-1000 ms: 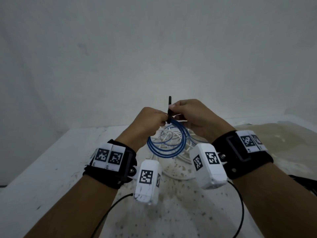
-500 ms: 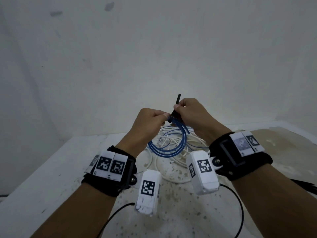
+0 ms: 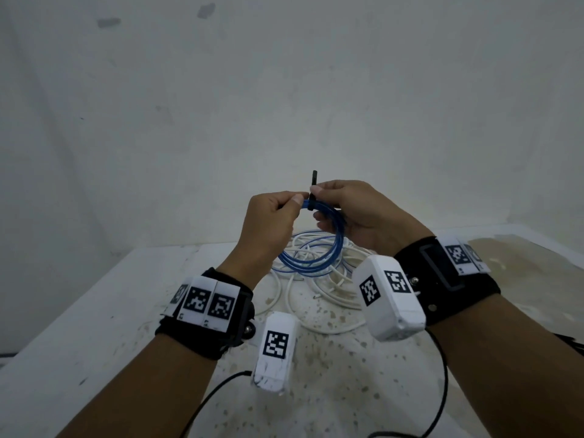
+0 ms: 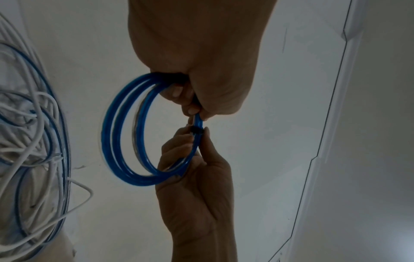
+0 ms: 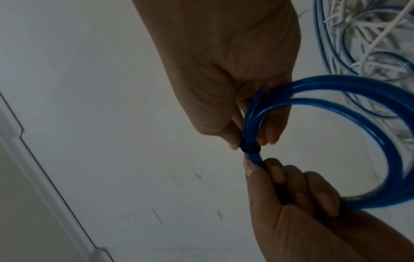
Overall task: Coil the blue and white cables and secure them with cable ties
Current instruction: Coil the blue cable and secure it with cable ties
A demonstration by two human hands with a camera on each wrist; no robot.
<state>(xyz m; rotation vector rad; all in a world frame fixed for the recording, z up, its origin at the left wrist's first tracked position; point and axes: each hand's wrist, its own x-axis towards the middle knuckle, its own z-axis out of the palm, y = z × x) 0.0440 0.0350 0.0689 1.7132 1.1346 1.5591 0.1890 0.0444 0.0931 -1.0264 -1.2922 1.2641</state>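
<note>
Both my hands grip the blue cable coil [image 3: 316,248] aloft: left hand [image 3: 268,222] pinching its strands, right hand [image 3: 350,213] pinching the black cable tie [image 3: 313,191] around them.

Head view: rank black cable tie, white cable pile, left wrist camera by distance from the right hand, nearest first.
1. black cable tie: pinched at the fingertips of the right hand, wrapped round the blue cable coil.
2. white cable pile: on the table, below and behind the hands.
3. left wrist camera: lower left, under the left wrist.
</note>
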